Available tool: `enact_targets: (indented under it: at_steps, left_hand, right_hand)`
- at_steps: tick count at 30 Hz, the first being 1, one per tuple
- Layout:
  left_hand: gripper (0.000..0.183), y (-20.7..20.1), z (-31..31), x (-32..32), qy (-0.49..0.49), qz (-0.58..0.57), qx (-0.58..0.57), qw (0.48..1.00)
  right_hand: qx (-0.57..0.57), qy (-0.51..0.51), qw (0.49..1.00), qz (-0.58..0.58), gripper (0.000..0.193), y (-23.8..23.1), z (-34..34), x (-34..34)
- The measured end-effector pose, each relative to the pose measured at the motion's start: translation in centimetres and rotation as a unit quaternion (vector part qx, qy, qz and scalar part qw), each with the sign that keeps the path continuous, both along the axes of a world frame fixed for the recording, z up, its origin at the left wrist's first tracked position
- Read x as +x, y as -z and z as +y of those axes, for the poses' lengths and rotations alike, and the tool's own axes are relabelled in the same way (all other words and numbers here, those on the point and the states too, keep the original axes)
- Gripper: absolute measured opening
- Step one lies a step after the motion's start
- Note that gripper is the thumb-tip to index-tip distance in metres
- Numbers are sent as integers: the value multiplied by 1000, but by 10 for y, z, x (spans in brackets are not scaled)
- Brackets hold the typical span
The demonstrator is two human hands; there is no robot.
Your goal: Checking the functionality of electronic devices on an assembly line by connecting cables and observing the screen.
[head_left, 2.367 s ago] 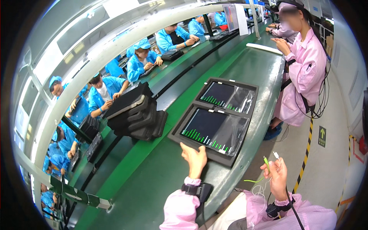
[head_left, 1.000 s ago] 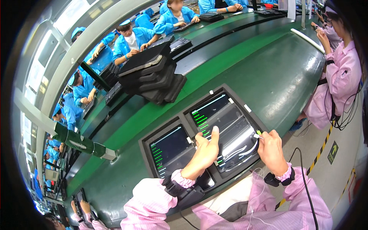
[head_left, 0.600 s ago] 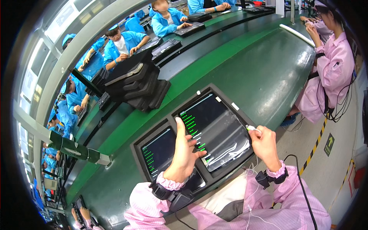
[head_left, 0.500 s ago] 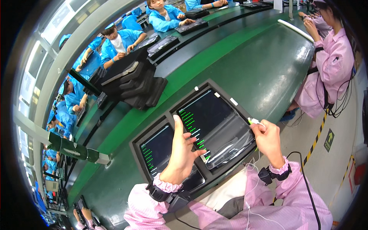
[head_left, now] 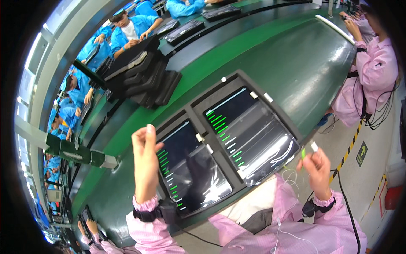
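Two tablets lie side by side in a black foam tray [head_left: 192, 111]. The left tablet [head_left: 194, 169] and the right tablet [head_left: 253, 131] both show rows of green and white text on dark screens under glossy film. My left hand [head_left: 146, 163] is raised at the left tablet's left edge, empty, its thumb apart from loosely bent fingers. Off the tray's right corner, my right hand [head_left: 318, 171] pinches a small white-and-green plug [head_left: 314, 147]. A thin white cord [head_left: 289, 173] loops between this hand and the tray's near edge.
Stacked black foam trays [head_left: 144, 78] stand at the far left of the green table [head_left: 262, 55]. A green-wrapped post [head_left: 78, 152] with a pale end juts in at left. People in blue work across the line; a person in pink [head_left: 370, 80] sits at right. A black cable [head_left: 347, 211] hangs beside my right arm.
My left hand has moved left, off the gap between the tablets, uncovering the left screen. My right hand has moved right and down, away from the right tablet's edge, with the plug.
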State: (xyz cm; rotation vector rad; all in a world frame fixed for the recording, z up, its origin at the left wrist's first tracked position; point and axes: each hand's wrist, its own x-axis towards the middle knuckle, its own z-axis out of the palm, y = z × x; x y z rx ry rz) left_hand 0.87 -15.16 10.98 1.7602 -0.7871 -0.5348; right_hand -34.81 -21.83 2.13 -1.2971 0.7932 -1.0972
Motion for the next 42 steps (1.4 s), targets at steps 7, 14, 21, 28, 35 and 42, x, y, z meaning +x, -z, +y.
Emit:
enact_targets:
  at_steps: [7,14,21,28,35,42]
  left_hand:
    - [45,58,25,91,12,-107,47,993]
    - [43,71,23,93,160,-176,83,968]
    - [57,80,28,101,183,-204,210,939]
    - [59,81,30,103,189,-154,153,958]
    - [59,81,31,102,180,-163,163,956]
    - [58,80,31,100,183,-155,156,958]
  right_hand:
    - [328,-430,839,-57,27,6,70,56]
    - [98,-384,915,75,31,19,104,103]
    - [117,-350,927,63,29,20,119,120]
    - [187,-310,931,49,30,17,130,138]
    - [114,-296,943,95,20,24,133,142]
    - [180,-227,957,11,25,24,142,153]
